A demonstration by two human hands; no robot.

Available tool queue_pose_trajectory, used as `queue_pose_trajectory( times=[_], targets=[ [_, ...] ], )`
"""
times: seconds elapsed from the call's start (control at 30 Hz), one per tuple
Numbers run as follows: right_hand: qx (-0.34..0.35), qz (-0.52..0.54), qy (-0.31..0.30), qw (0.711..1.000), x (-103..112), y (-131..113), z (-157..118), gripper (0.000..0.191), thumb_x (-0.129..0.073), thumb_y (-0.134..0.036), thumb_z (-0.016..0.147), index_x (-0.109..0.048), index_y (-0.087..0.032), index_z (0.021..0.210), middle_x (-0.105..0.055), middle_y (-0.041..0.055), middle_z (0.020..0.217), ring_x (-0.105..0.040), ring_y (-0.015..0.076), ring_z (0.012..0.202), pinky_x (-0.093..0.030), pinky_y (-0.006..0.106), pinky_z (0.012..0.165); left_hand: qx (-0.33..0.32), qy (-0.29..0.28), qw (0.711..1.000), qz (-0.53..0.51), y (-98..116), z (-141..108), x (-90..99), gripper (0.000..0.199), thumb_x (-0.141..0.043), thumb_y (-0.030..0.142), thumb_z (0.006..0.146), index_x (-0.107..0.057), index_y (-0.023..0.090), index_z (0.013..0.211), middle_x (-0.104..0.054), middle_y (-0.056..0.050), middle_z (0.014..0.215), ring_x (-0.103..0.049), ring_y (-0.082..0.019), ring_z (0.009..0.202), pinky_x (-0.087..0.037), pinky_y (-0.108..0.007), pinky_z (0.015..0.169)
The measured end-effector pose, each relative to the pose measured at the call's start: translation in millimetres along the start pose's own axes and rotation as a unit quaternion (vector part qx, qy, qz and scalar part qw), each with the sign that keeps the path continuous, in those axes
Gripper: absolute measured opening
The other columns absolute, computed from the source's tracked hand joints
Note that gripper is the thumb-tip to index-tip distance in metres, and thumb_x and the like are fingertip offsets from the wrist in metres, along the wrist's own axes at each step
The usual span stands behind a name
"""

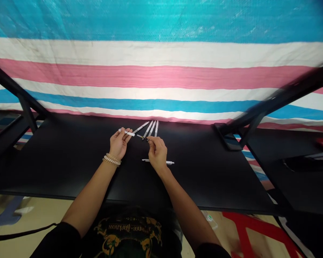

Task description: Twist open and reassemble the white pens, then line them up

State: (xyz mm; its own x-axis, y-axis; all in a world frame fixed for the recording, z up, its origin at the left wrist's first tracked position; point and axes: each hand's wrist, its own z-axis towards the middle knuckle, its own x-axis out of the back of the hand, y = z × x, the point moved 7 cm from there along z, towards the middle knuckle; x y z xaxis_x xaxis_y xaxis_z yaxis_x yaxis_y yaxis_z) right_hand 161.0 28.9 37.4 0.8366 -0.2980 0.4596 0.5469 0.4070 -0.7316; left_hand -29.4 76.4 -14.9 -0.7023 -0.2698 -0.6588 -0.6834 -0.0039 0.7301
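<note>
My left hand (119,143), with several coiled bands on its wrist, pinches a white pen barrel (129,134) above the black table (78,154). Across from it, my right hand (158,152) grips a thin pen refill (140,136) by a dark end piece. The refill's free end points left toward the barrel, and the two are apart. Just beyond my hands several white pens (157,126) lie fanned out on the table. One more white pen (170,162) lies crosswise on the near side, partly covered by my right hand.
A striped blue, white and pink sheet (161,77) hangs behind the table. Black slanted supports stand at the left (27,107) and right (247,125). Past the right side is another black table (307,186). A red stool (253,233) is below on the floor.
</note>
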Motion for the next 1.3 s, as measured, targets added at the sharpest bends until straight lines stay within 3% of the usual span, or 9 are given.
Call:
queue_pose_trajectory(
  times=[0.37, 0.57, 0.67, 0.77, 0.9, 1.3],
  targets=[
    [0.037, -0.005, -0.018, 0.999, -6.4, -9.4, -3.1, 0.022, -0.045, -0.022, 0.098, -0.065, -0.023, 0.106, -0.065, 0.0070, 0.095, -0.059, 0.0216, 0.092, -0.050, 0.038, 0.085, 0.000, -0.026, 0.999, 0.020, -6.2, -7.9, -11.2, 0.026, -0.078, 0.032, 0.077, -0.062, 0.015, 0.087, -0.073, -0.009, 0.095, -0.071, -0.022, 0.098, -0.054, -0.041, 0.094],
    [0.075, 0.022, -0.030, 0.996, -15.6, -16.7, -10.2, 0.036, -0.045, -0.018, 0.094, -0.049, -0.021, 0.129, -0.051, 0.0140, 0.123, -0.054, 0.0239, 0.113, -0.051, 0.043, 0.094, -0.009, -0.050, 0.997, 0.052, -10.2, -15.2, -20.3, 0.030, -0.079, 0.037, 0.075, -0.062, 0.015, 0.087, -0.073, -0.009, 0.094, -0.072, -0.022, 0.093, -0.055, -0.043, 0.092],
    [0.053, 0.038, -0.022, 0.998, -15.5, -12.4, -10.9, 0.035, -0.042, -0.018, 0.095, -0.046, -0.021, 0.130, -0.056, 0.0124, 0.112, -0.059, 0.0222, 0.101, -0.053, 0.041, 0.088, -0.002, -0.051, 0.998, 0.048, -10.8, -14.6, -19.5, 0.029, -0.079, 0.036, 0.075, -0.062, 0.015, 0.086, -0.073, -0.009, 0.093, -0.072, -0.022, 0.093, -0.055, -0.041, 0.092],
    [-0.021, 0.073, -0.029, 0.997, -15.2, -0.4, -9.6, 0.034, -0.043, -0.025, 0.098, -0.042, -0.022, 0.132, -0.062, 0.0056, 0.093, -0.063, 0.0179, 0.079, -0.055, 0.034, 0.073, -0.005, -0.052, 0.998, 0.047, -9.7, -13.7, -19.0, 0.030, -0.079, 0.037, 0.075, -0.062, 0.015, 0.086, -0.073, -0.009, 0.093, -0.072, -0.022, 0.092, -0.055, -0.041, 0.091],
    [-0.036, 0.078, -0.038, 0.996, -13.4, 2.8, -7.6, 0.039, -0.052, -0.031, 0.094, -0.043, -0.022, 0.131, -0.064, 0.0071, 0.099, -0.065, 0.0188, 0.084, -0.054, 0.032, 0.071, -0.009, -0.046, 0.998, 0.050, -9.0, -12.9, -18.0, 0.031, -0.080, 0.037, 0.074, -0.062, 0.016, 0.086, -0.073, -0.009, 0.093, -0.072, -0.022, 0.092, -0.055, -0.043, 0.091],
    [-0.037, 0.085, -0.082, 0.992, -15.1, 0.9, -6.3, 0.031, -0.049, -0.032, 0.096, -0.046, -0.021, 0.125, -0.068, 0.0051, 0.095, -0.065, 0.0152, 0.072, -0.054, 0.029, 0.068, -0.011, -0.038, 0.998, 0.048, -6.8, -11.3, -16.2, 0.032, -0.080, 0.039, 0.074, -0.063, 0.015, 0.086, -0.073, -0.008, 0.091, -0.072, -0.022, 0.090, -0.055, -0.042, 0.091]
  ],
)
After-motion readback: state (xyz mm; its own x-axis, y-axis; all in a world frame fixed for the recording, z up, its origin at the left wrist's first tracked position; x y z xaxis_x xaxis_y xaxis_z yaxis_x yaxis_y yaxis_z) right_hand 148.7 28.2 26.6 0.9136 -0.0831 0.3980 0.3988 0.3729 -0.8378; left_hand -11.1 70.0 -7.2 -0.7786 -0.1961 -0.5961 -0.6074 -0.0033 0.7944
